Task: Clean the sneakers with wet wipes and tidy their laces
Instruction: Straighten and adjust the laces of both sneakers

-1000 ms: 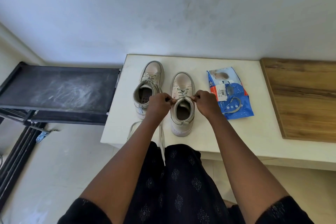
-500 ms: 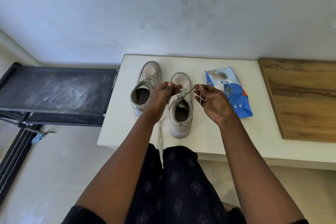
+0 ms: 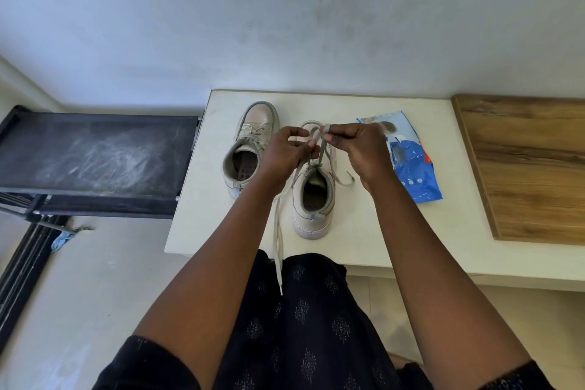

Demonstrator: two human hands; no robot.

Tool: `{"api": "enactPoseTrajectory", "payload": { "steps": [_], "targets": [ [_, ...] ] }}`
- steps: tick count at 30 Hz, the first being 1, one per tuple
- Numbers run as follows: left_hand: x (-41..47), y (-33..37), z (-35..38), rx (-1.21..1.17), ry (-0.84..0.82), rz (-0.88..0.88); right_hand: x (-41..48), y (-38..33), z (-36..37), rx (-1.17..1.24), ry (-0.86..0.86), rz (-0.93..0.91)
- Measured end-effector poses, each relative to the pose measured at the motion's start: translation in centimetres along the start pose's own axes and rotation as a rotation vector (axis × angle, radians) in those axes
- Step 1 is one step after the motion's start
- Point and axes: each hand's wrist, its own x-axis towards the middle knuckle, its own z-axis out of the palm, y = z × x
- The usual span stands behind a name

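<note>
Tied bow on right-side sneaker (image 3: 313,203), upright on tabletop (image 3: 364,231) | pinched grey lace (image 3: 323,153) with fingers (image 3: 332,135) of left hand (image 3: 286,152) and right hand (image 3: 361,149) | seemed best to pull both loops evenly, gently.

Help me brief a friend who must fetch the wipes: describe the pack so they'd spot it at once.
Start at the white table against the wall. On it, between the sneaker being laced and the wooden board, lies the pack of wipes, its left edge behind the right hand. It is the only blue, shiny packet there; its neighbours are pale or brown.
</note>
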Motion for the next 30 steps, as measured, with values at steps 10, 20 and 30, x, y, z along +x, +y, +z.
{"api": "enactPoseTrajectory", "payload": {
  "steps": [10,20,30],
  "targets": [
    [-0.4,0.5,0.6,0.161,0.052,0.033,1.2,-1.8,0.9,-0.282,-0.030,-0.051],
    [-0.3,0.1,0.1,0.232,0.021,0.134,1.5,-1.8,1.7,-0.358,0.071,0.008],
    [-0.2,0.3,0.5,0.006,0.068,-0.015,1.1,-0.5,0.4,-0.299,-0.119,0.097]
  ]
}}
